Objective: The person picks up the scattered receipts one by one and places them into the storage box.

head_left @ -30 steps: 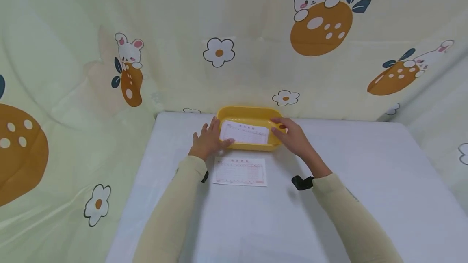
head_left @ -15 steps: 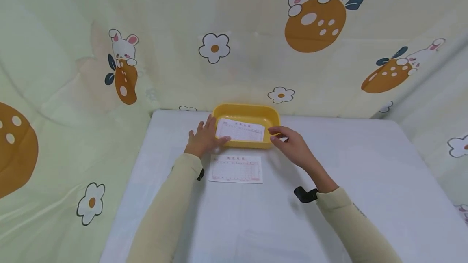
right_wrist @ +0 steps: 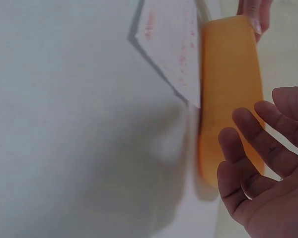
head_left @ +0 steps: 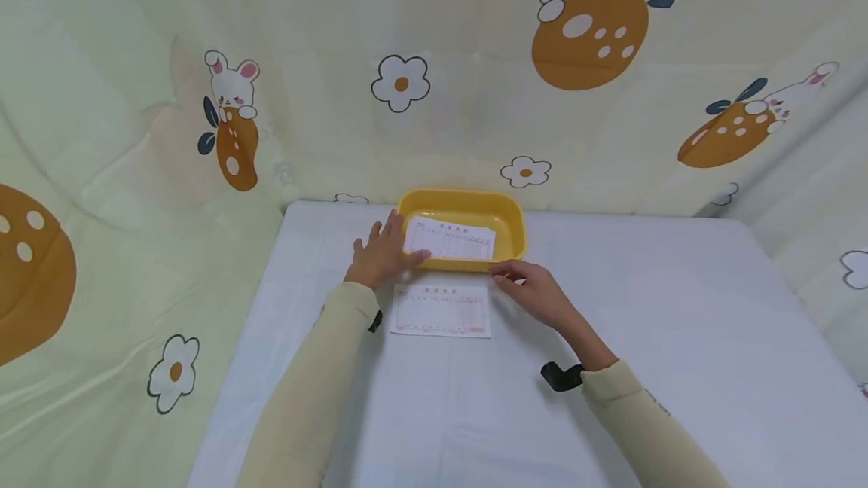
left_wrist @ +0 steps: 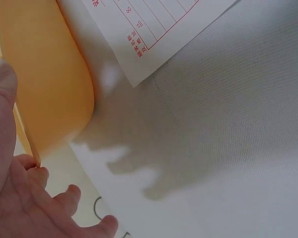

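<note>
A yellow plastic tray [head_left: 510, 226] stands at the back edge of the table. In it lies a white printed form [head_left: 450, 238] with red lettering. My left hand [head_left: 383, 253] holds the tray's left end, its thumb on the front rim and other fingers spread past the corner. In front of the tray a second form, or a thin pad of them [head_left: 441, 312], lies flat. My right hand [head_left: 532, 291] hovers by the tray's front right corner, fingers loosely bent. The right wrist view shows nothing in this hand [right_wrist: 268, 193], its fingertips overlapping the tray wall [right_wrist: 228, 59].
A white cloth covers the table [head_left: 651, 322]. Behind it hangs a pale curtain [head_left: 447, 126] printed with rabbits, carrots and flowers, close to the tray's back side. Black camera mounts [head_left: 561, 376] sit at both wrists.
My right hand has left the tray's right end and come toward the front right corner, lower in view. My left hand stays on the tray. Both forms lie as before.
</note>
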Action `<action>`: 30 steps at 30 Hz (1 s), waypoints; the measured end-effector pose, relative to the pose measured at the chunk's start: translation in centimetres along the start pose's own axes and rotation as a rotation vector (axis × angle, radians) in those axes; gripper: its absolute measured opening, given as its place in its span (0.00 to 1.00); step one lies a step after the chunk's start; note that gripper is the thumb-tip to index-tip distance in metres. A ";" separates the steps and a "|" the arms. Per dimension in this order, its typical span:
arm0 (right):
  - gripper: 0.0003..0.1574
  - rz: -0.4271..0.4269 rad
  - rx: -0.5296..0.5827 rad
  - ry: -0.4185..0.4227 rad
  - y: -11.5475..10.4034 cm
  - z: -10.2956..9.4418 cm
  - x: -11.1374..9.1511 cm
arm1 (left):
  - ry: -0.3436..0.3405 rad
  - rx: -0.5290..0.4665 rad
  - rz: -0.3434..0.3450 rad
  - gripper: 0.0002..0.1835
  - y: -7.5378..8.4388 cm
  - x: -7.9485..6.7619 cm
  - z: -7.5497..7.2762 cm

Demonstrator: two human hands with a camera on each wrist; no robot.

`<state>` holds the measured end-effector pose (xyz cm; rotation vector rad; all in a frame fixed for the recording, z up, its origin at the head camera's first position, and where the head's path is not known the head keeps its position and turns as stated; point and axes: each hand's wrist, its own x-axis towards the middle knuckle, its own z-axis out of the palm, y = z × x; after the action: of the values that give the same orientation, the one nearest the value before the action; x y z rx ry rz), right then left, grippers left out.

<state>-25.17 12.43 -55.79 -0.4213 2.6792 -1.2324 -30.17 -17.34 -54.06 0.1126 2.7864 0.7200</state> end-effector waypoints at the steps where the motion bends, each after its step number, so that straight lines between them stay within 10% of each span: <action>1: 0.18 0.010 0.006 -0.009 0.2 0.2 0.0 | 0.000 0.000 -0.001 0.56 0.0 0.0 0.0; 30: 0.02 0.094 -0.057 0.026 2.6 4.7 2.0 | -0.003 -0.030 -0.006 0.55 0.0 0.0 -0.4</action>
<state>-26.33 9.98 -60.87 -0.2854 2.7275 -1.1457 -30.29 -17.50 -53.70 0.0991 2.7711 0.7586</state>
